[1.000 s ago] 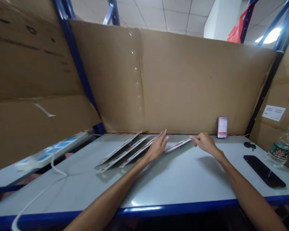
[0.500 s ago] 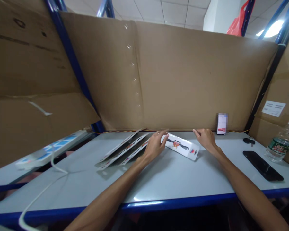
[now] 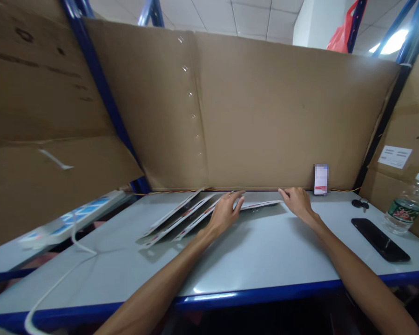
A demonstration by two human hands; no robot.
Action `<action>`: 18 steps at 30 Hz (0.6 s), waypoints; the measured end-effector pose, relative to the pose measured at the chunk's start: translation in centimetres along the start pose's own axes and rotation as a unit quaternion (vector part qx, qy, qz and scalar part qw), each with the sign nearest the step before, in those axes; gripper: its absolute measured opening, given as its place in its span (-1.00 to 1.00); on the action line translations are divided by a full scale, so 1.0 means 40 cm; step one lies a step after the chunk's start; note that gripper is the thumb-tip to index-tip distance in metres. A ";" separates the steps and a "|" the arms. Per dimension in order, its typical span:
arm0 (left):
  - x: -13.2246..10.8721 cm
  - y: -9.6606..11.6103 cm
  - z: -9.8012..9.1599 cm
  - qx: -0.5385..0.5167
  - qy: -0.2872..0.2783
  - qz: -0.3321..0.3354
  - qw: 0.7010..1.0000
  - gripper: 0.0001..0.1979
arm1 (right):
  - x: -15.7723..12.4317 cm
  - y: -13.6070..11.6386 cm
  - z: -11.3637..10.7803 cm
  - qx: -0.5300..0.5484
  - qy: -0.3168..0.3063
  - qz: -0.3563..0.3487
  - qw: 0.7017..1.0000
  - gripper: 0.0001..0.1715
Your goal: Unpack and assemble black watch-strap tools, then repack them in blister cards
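Observation:
My left hand [image 3: 226, 209] hovers over the middle of the table, fingers stretched out and thumb apart. Just beyond its thumb, a flat white carded package [image 3: 261, 204] shows almost edge-on, its printed front barely visible. The package's right end reaches close to my right hand [image 3: 296, 202]; whether they touch I cannot tell. That hand has its thumb side stretched out to the left and its other fingers loosely bent, partly hidden. Left of my left hand, several similar carded packages [image 3: 176, 218] lean in an overlapping row, tilted, over the table.
A phone [image 3: 321, 179] stands upright against the cardboard panel [image 3: 265, 116]. Keys [image 3: 361, 203], a black phone [image 3: 380, 239] and a plastic bottle [image 3: 405, 209] are at the right. At the left, a power strip [image 3: 73, 221] trails a white cable [image 3: 61, 279].
The white package has turned from showing its printed face to lying nearly edge-on, its near end no longer angled toward me. Both hands have hardly moved.

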State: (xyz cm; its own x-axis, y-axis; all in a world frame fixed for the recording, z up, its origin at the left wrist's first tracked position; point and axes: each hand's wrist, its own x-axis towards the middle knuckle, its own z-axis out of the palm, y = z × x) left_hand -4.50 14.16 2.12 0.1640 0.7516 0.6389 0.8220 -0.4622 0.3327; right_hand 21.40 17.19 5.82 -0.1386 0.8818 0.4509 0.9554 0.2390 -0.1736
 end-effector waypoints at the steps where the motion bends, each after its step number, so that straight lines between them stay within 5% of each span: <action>1: 0.000 -0.001 0.000 0.001 0.000 -0.001 1.000 -0.60 | 0.000 0.001 0.001 0.000 -0.001 -0.001 1.000 -0.41; 6: 0.000 -0.006 0.004 0.014 -0.002 -0.002 1.000 -0.58 | 0.001 0.003 0.003 0.004 0.004 -0.007 1.000 -0.42; 9: -0.001 -0.007 0.007 0.033 -0.049 0.018 0.998 -0.59 | -0.001 0.004 0.011 0.018 -0.007 -0.032 0.999 -0.52; 13: -0.006 -0.004 0.010 0.056 -0.127 0.023 0.990 -0.67 | -0.006 0.010 0.038 0.078 -0.101 -0.073 0.989 -0.75; 18: -0.008 -0.006 0.015 0.073 -0.147 0.031 0.986 -0.85 | -0.007 0.027 0.075 0.117 -0.171 -0.134 0.969 -0.82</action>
State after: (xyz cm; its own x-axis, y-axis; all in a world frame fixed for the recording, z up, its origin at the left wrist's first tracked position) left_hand -4.42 14.29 1.43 0.3496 0.8378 0.4193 0.8716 -0.4550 0.1825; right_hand 21.69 18.42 2.88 -0.4897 0.8490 0.1986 0.7933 0.5284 -0.3025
